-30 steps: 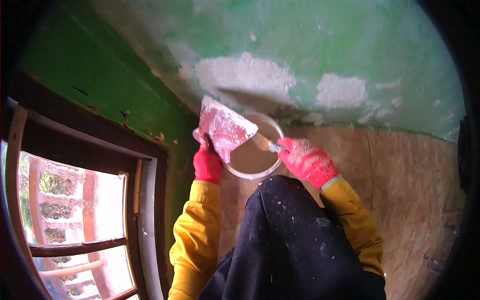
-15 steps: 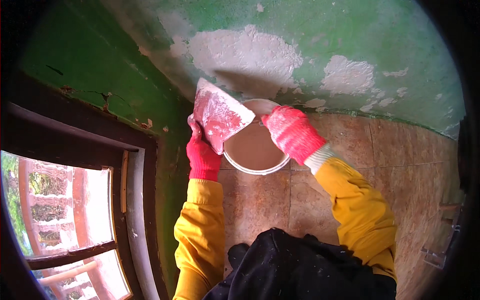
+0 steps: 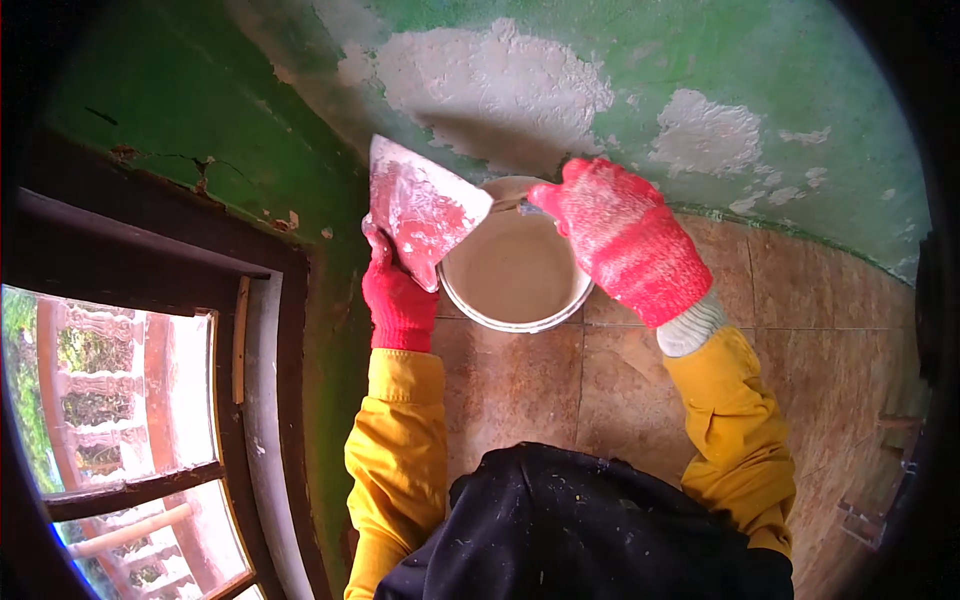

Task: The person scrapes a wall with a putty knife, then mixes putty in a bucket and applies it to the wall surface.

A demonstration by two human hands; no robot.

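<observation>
My left hand [image 3: 395, 298], in a red knitted glove, grips a flat red plaster board [image 3: 415, 215] smeared with white plaster, tilted over the left rim of a bucket. The round white bucket [image 3: 516, 328] stands on the floor by the wall, with a pale creamy mix [image 3: 515, 270] inside. Above its far right rim, my right hand [image 3: 630, 235] in a matching glove is closed around a putty knife [image 3: 530, 208]. Only a bit of bluish handle and a narrow part beside the board show; the rest of the tool is hidden.
The green wall [image 3: 680, 50] ahead carries white plaster patches [image 3: 500, 80]. At left, a dark wooden frame [image 3: 130, 245] surrounds a glazed window [image 3: 130, 400]. Brown tiles [image 3: 640, 380] cover the floor. A metal object [image 3: 865, 520] lies at the far right.
My right hand has shifted right and slightly up, and the tool's bluish handle now shows. The board has moved slightly left and up in view, still in my left hand.
</observation>
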